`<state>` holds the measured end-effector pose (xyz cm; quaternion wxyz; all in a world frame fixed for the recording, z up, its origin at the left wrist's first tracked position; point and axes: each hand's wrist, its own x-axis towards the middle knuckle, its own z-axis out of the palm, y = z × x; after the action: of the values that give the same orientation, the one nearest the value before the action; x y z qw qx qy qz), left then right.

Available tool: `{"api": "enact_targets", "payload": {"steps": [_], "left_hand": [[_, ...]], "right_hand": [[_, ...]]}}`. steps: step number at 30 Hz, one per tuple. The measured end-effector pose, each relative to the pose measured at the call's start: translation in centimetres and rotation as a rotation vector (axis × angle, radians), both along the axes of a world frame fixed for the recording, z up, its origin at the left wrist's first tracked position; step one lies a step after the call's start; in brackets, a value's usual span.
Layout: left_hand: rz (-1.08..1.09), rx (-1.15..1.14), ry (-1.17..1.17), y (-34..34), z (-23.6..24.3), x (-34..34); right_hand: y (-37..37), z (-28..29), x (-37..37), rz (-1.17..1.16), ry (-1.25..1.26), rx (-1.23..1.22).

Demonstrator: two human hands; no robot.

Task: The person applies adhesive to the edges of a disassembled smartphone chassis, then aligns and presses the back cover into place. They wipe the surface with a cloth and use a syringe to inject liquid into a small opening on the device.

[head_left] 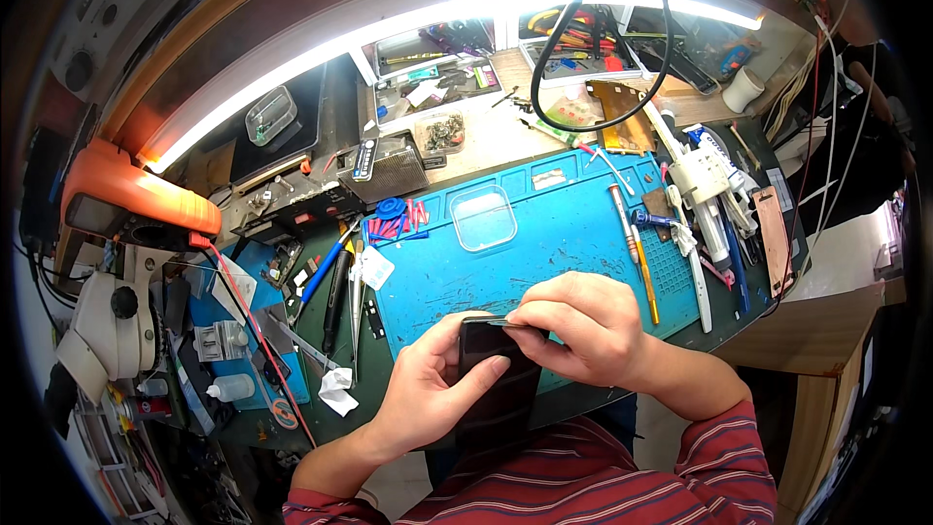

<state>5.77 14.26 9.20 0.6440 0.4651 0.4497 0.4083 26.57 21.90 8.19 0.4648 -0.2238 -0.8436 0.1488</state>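
Note:
A black smartphone (498,399) is held upright over the near edge of the blue work mat (428,282). My left hand (428,384) is closed round its left side, with the thumb lying across the dark glass. At the phone's top edge, my right hand (588,326) is closed in a pinch. A thin, dark sliver shows by the right fingertips, but I cannot tell whether it is a separate piece or part of the phone. The phone's lower part blends into shadow against the striped shirt.
A clear plastic lid (484,218) lies on the mat. Screwdrivers (637,253) and a white-handled tool (698,287) lie to the right. Tweezers (357,311), pens and a crumpled tissue (337,392) are on the left, near an orange multimeter (136,199). A black cable loop (537,68) hangs overhead.

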Motion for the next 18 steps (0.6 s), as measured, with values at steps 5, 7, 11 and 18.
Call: {"api": "enact_targets", "payload": {"steps": [5, 7, 11, 18], "left_hand": [[-0.005, -0.003, 0.009, -0.03, 0.07, -0.04], [0.004, -0.004, 0.007, -0.11, 0.14, 0.0], [-0.004, -0.008, 0.007, 0.05, 0.03, -0.06], [-0.001, -0.003, 0.002, 0.0, 0.03, -0.04]], "right_hand": [[-0.05, 0.08, 0.06, -0.004, 0.02, -0.033], [-0.1, 0.26, 0.08, -0.006, 0.017, -0.038], [-0.02, 0.07, 0.24, -0.001, 0.003, -0.036], [0.03, -0.11, 0.24, 0.012, 0.001, -0.019]]}}
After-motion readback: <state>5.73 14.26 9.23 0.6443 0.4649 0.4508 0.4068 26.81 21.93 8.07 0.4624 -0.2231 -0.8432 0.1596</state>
